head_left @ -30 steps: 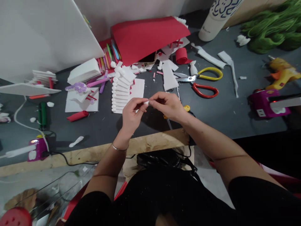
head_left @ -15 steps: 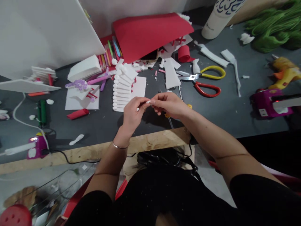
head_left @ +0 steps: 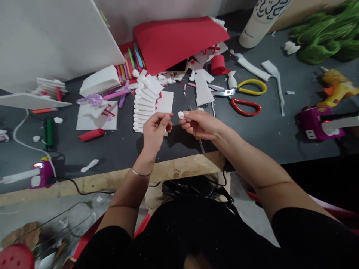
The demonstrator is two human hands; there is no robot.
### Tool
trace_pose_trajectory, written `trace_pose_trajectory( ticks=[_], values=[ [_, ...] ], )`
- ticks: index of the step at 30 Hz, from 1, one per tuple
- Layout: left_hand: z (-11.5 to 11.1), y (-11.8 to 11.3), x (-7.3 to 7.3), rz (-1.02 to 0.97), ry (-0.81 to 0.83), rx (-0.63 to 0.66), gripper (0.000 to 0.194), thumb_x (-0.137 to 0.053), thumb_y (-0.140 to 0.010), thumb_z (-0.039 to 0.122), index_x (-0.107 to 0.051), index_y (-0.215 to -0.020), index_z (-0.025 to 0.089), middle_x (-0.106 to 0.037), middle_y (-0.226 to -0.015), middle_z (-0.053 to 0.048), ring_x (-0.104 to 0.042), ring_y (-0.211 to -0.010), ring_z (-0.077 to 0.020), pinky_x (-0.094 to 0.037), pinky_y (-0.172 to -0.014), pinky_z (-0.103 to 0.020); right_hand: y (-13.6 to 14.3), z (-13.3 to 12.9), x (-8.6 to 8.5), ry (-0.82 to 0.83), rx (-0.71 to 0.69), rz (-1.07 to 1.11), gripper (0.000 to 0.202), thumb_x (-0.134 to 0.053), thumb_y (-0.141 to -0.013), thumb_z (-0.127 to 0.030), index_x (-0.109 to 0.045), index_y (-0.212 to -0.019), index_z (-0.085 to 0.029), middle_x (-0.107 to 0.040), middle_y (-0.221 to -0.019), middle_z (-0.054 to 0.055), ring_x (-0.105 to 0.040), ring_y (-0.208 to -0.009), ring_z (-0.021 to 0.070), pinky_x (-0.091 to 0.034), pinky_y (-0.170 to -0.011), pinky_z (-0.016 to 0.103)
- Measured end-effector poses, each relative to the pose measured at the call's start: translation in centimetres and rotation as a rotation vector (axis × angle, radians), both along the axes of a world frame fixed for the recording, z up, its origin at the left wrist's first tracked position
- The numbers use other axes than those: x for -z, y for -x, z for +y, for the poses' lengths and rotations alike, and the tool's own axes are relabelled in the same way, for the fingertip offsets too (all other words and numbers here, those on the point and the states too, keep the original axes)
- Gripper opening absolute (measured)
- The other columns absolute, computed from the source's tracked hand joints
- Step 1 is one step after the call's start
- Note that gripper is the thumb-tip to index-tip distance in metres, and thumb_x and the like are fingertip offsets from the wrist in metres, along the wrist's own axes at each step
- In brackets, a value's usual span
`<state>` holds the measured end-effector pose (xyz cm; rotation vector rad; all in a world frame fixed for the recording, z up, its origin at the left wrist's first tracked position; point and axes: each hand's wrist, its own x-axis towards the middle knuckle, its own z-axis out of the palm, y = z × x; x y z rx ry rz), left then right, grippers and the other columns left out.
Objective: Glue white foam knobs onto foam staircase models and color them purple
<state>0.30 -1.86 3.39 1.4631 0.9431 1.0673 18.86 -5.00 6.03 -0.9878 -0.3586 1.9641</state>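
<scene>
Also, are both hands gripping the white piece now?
No, only the right hand holds the white piece.

No readable text; white cylindrical bottle with dark-blue squiggles (head_left: pixel 254 28), one o'clock: small dark logo and lettering, too small to read.

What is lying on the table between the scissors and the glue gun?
Between the scissors and the glue gun, the head view shows a long white strip, then a small white scrap.

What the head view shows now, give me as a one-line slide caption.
Right hand pinching a small white piece, left hand close by, scissors lying beyond.
</scene>
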Motion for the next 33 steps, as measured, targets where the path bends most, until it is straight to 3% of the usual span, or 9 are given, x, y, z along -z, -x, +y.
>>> trace_pose_trajectory(
  ticks=[2,4,6,9,11,17,25,29,33],
  values=[
    [0.0,0.0,-0.1,0.039,0.001,-0.045,0.052,-0.063,-0.095,0.069,-0.067,-0.073,0.022,-0.053,-0.055,0.004,-0.053,-0.05,-0.0082,-0.047,-0.053,-0.023,-0.1,0.0,-0.2,0.04,0.005,0.04,0.03,-0.089,-0.083,-0.03,-0.063,-0.076,-0.016,-0.067,-0.067,-0.004,-0.057,-0.052,0.0019,-0.052,-0.046,0.008],
    [-0.2,0.0,-0.4,0.127,-0.107,-0.077,0.053,-0.058,-0.099,0.067,-0.065,-0.073,0.022,-0.06,-0.062,0.002,-0.06,-0.059,-0.0101,-0.052,-0.061,-0.025,0.0,0.0,-0.2,0.054,0.003,0.058,0.029,-0.089,-0.083,-0.03,-0.063,-0.077,-0.016,-0.066,-0.068,-0.004,-0.057,-0.052,0.0018,-0.052,-0.047,0.008],
    [-0.5,-0.1,-0.8,0.209,-0.3,-0.069,0.044,-0.058,-0.101,0.063,-0.072,-0.091,0.022,-0.074,-0.088,-0.004,-0.069,-0.084,-0.0147,-0.057,-0.077,-0.029,0.1,0.0,0.0,0.043,-0.007,0.047,0.028,-0.088,-0.084,-0.03,-0.064,-0.078,-0.016,-0.067,-0.068,-0.004,-0.057,-0.052,0.0019,-0.052,-0.047,0.008],
    [-0.6,0.0,-1.2,0.271,-0.527,-0.03,0.038,-0.062,-0.1,0.057,-0.074,-0.114,0.025,-0.076,-0.116,-0.008,-0.07,-0.111,-0.0204,-0.058,-0.097,-0.038,0.4,-0.1,0.4,-0.021,-0.035,-0.028,0.031,-0.088,-0.084,-0.034,-0.065,-0.075,-0.016,-0.065,-0.065,-0.004,-0.058,-0.051,0.0027,-0.051,-0.046,0.01],
    [-0.5,0.2,-1.2,0.27,-0.52,-0.026,0.036,-0.065,-0.099,0.055,-0.076,-0.115,0.025,-0.078,-0.113,-0.007,-0.071,-0.109,-0.0203,-0.057,-0.099,-0.038,0.7,-0.2,0.7,-0.1,-0.044,-0.096,0.036,-0.091,-0.079,-0.04,-0.065,-0.072,-0.016,-0.063,-0.062,-0.004,-0.057,-0.051,0.0033,-0.051,-0.045,0.011],
    [-0.2,0.5,-0.9,0.169,-0.257,0.035,0.035,-0.073,-0.093,0.056,-0.08,-0.1,0.023,-0.081,-0.095,-0.005,-0.075,-0.087,-0.0157,-0.059,-0.082,-0.029,1.2,-0.5,1.0,-0.315,0.056,-0.27,0.057,-0.098,-0.055,-0.061,-0.07,-0.077,-0.016,-0.064,-0.06,-0.006,-0.056,-0.051,0.0042,-0.054,-0.05,0.017],
    [-0.8,0.3,-1.5,0.288,-0.494,-0.027,0.025,-0.068,-0.1,0.047,-0.077,-0.102,0.023,-0.079,-0.098,-0.005,-0.073,-0.091,-0.0165,-0.058,-0.085,-0.031,1.2,-1.0,0.7,-0.442,0.161,-0.512,0.052,-0.092,-0.065,-0.064,-0.075,-0.084,-0.018,-0.069,-0.063,-0.003,-0.064,-0.057,0.0096,-0.059,-0.058,0.026],
    [-0.7,0.5,-1.1,0.322,-0.502,-0.067,0.029,-0.066,-0.1,0.048,-0.076,-0.112,0.024,-0.08,-0.102,-0.006,-0.074,-0.092,-0.0167,-0.059,-0.087,-0.031,1.3,-1.3,0.6,-0.511,0.159,-0.581,0.045,-0.088,-0.073,-0.061,-0.079,-0.091,-0.02,-0.073,-0.071,-0.001,-0.068,-0.065,0.0123,-0.062,-0.067,0.03],
    [-0.6,0.7,-1.0,0.336,-0.515,-0.019,0.031,-0.064,-0.102,0.048,-0.079,-0.118,0.026,-0.082,-0.105,-0.006,-0.076,-0.095,-0.0166,-0.06,-0.088,-0.031,1.4,-1.5,0.5,-0.538,0.178,-0.648,0.043,-0.085,-0.076,-0.061,-0.078,-0.089,-0.021,-0.072,-0.07,-0.001,-0.066,-0.063,0.0116,-0.06,-0.066,0.03]
  ],
)
